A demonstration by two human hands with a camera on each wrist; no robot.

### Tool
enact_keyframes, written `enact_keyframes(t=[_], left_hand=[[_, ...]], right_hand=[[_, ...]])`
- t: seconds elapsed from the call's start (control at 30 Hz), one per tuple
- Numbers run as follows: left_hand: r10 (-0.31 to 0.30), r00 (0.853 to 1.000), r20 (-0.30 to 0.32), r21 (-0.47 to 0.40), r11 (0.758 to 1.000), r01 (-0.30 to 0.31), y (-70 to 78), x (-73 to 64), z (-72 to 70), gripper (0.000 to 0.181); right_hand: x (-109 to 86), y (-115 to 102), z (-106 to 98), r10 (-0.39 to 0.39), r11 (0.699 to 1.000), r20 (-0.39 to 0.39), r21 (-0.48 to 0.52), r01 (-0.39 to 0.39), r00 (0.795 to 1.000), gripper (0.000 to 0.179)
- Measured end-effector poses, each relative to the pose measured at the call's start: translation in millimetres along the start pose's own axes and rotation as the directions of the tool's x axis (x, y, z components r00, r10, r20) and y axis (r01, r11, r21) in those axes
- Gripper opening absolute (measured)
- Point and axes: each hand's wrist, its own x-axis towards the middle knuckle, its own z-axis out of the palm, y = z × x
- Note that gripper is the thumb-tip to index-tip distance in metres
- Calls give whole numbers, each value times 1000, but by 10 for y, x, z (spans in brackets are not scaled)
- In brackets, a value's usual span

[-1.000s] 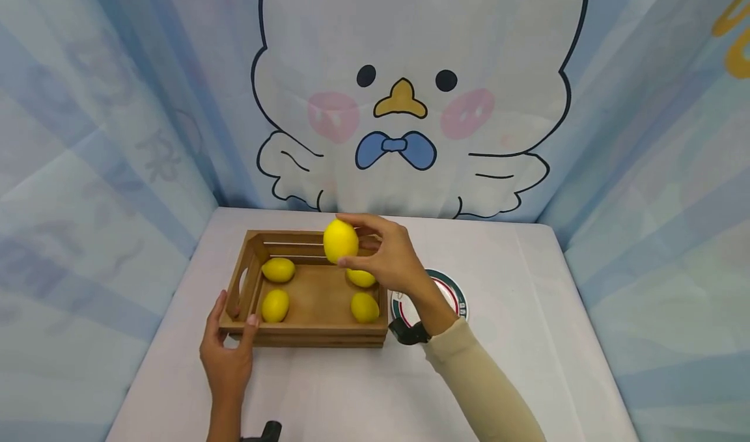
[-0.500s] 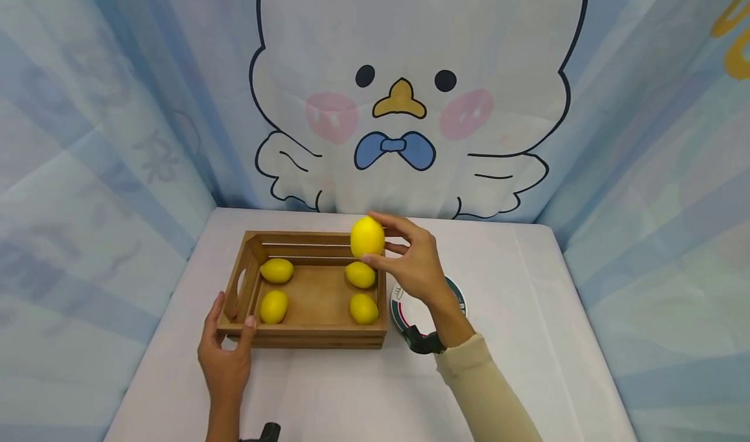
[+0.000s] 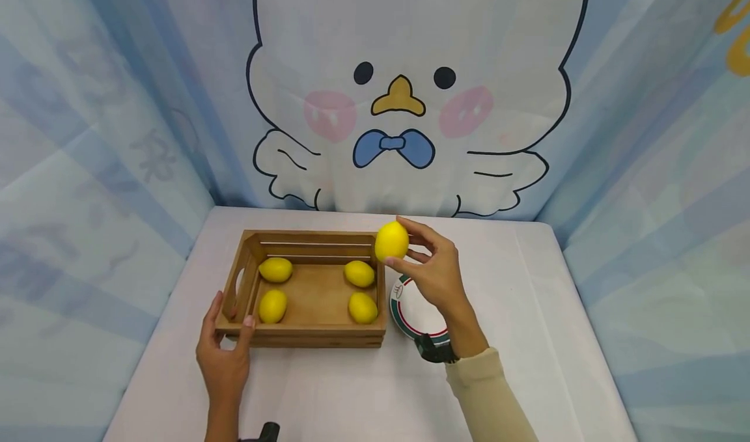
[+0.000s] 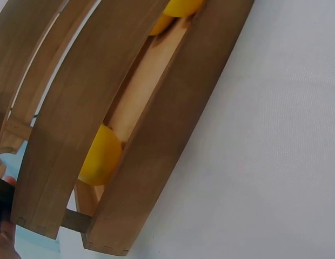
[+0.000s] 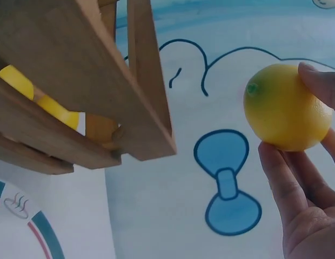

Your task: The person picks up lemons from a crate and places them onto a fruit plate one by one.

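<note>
My right hand [image 3: 438,271] pinches a yellow lemon [image 3: 391,241] between thumb and fingertips. It is raised over the back right corner of a brown slatted wooden crate [image 3: 305,338]. Up close in the right wrist view, the held lemon [image 5: 286,110] shows a greenish end. My left hand [image 3: 224,357] grips the crate's front left corner, thumb on the front rim and fingers along the left side. Inside the crate lie several more lemons: a pair at the left, one being the front left lemon [image 3: 273,306], and a pair at the right, including the back right lemon [image 3: 359,273].
A round white plate [image 3: 404,318] with a green and red rim sits right of the crate, partly under my right wrist. White cloth covers the table [image 3: 527,312]. Behind hangs a curtain [image 3: 404,38] with a cartoon bird; more curtains close off both sides.
My right hand has carried the lemon rightward, from over the crate's back middle to its back right corner. My left hand and the crate stay nearly in place.
</note>
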Motion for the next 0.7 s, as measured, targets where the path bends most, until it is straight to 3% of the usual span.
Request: enact_keyframes(t=[0.3, 0.7], left_hand=[[-1, 1000, -4, 14, 1000, 1, -18, 5, 9, 74], [-6, 1000, -5, 4, 1000, 6, -13, 0, 17, 74]], right_hand=[[-112, 187, -115, 39, 999, -84, -11, -40, 996, 66], [-233, 397, -209, 123, 992, -148, 46, -117, 981, 68]])
